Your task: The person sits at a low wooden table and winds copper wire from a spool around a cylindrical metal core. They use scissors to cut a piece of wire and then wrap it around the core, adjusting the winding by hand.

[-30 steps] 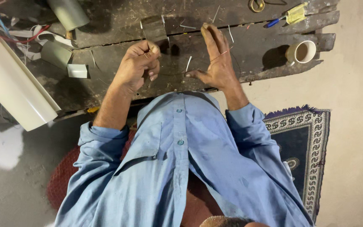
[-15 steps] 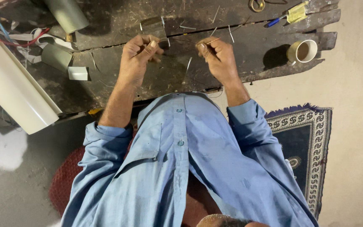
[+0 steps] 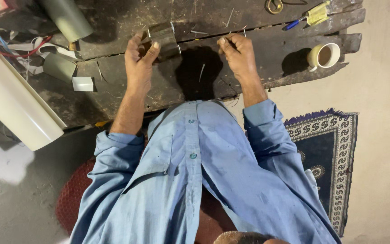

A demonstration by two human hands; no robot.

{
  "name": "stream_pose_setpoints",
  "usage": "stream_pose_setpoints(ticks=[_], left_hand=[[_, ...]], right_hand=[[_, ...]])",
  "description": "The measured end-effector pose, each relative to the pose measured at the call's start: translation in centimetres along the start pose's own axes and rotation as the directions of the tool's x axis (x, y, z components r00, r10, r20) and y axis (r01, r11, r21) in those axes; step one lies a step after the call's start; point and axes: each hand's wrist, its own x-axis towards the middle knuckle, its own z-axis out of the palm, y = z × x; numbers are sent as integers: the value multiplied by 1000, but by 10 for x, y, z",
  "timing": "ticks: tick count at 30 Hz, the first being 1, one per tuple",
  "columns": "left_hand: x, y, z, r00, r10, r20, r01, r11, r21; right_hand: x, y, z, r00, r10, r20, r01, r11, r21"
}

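Two hands are at work over a dark, worn wooden table [image 3: 113, 97] in the single head view. The left hand [image 3: 140, 56] grips a small grey metal piece [image 3: 162, 34], a flat, bent bit of sheet, with the thumb on its near edge and the fingers [image 3: 136, 39] curled behind it; the piece is tilted up off the planks near the crack between two boards. The right hand [image 3: 239, 55] is clenched, its fingertips pinched together at the upper left of the fist, apparently on something thin. Whether that is one of the short wire pins [image 3: 202, 72] scattered on the table is too small to tell.

Around them lie a rolled grey sheet [image 3: 66, 18] at the top left, a wide cream pipe [image 3: 14, 106] slanting off the table edge, some loose grey offcuts [image 3: 59, 67], red and white wires [image 3: 23, 47], a blue pen with a yellow tag [image 3: 305, 17], and a cup of tea [image 3: 323, 55] at the right end. A patterned rug [image 3: 328, 153] lies on the floor beside the person.

As a judgement, the work seems midway: the metal piece is picked up and presented, the two hands are well apart, and nothing is yet joined to it. Several pins lie unused.
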Motion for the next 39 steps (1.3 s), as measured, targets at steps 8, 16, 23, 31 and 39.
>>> stream_pose_setpoints(ticks=[8,16,23,31,39], left_hand=[[8,14,1,985,20,169,-37,994,100],[16,13,-10,994,-98,43,101,992,-80],[20,12,-11,996,56,72,-63,992,108],[11,13,-4,872,478,105,-442,677,588],[-1,10,-2,935,329,135,-343,732,588]], right_hand=[[8,-1,21,987,-155,52,161,977,-142],[7,-13,52,988,-150,45,156,966,-207],[14,-18,76,934,-319,162,350,908,-229],[19,-24,79,968,-249,40,250,928,-276],[15,-24,75,975,-220,40,222,936,-273]])
